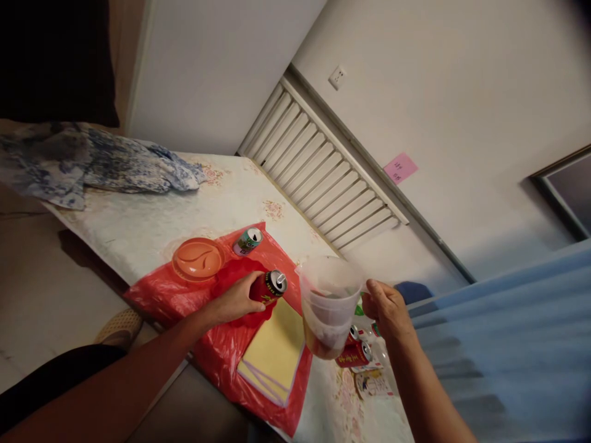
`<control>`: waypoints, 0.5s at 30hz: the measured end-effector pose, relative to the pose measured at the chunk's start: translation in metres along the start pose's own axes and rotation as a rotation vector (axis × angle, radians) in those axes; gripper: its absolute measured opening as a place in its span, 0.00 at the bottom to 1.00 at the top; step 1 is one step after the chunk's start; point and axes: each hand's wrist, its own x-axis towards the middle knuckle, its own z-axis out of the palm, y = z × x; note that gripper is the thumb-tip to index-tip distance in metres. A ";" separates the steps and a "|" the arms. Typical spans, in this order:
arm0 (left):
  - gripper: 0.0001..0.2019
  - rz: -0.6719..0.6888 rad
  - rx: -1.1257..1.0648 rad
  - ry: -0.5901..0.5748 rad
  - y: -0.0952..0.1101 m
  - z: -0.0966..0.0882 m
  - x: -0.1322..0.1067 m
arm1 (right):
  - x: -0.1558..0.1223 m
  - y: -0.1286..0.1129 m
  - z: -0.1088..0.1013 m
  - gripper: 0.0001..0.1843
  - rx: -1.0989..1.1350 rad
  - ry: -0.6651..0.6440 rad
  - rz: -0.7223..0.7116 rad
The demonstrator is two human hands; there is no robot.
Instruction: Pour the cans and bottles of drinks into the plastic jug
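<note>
Left hand: the left hand [244, 299] was pinching the red drinks can [268, 291] between thumb and fingers, on its side; the top was left uncovered.
Right hand: the right hand [388, 309] was closed round the handle of the translucent plastic jug [329, 301].
Red drinks can: tab raised, roughly upright over the red dish [235, 271]; whether lifted, could not tell.
Jug: just right of that can, apart from it; brownish contents [323, 346] low inside, apparently liquid.
Red plastic sheet: the red plastic sheet [154, 295] lay under the dish, the folded yellow cloth [277, 347], the green can [248, 241] and part of the orange lidded bowl [198, 258].
Step in hand: judged as handling can and jug together, one per hand.
Next move: judged to call for a level jug, a light squeeze on the can, and clearance from the second red can [353, 355] beside the jug.
</note>
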 end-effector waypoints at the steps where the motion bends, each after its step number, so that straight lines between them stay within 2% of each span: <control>1: 0.32 0.000 0.000 0.002 0.000 0.000 0.000 | 0.000 0.001 -0.001 0.31 -0.027 0.005 0.011; 6: 0.32 0.008 -0.001 0.010 0.000 0.001 0.000 | 0.002 0.005 -0.003 0.30 -0.151 -0.007 0.029; 15: 0.30 0.017 0.027 0.041 -0.005 0.002 0.002 | 0.007 0.003 -0.002 0.30 -0.287 -0.065 -0.038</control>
